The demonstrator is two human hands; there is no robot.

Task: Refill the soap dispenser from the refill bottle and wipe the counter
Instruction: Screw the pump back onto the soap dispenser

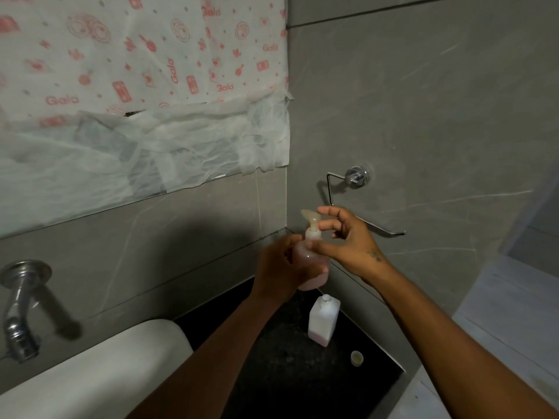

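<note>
A translucent soap dispenser (313, 261) with pink soap in its lower part is held above the black counter (272, 358), near the wall corner. My left hand (276, 267) wraps around its body. My right hand (348, 237) is at the pump head (311, 220), thumb against the collar and fingers spread above the nozzle. Below it the white refill bottle (323, 320) stands uncapped on the counter, a little pink soap at its bottom. Its small cap (357, 358) lies on the counter to the right.
A white basin (99, 367) sits at the lower left under a chrome tap (18, 309). A chrome towel holder (357, 179) sticks out of the right wall just above my hands. Patterned paper covers the mirror (142, 71).
</note>
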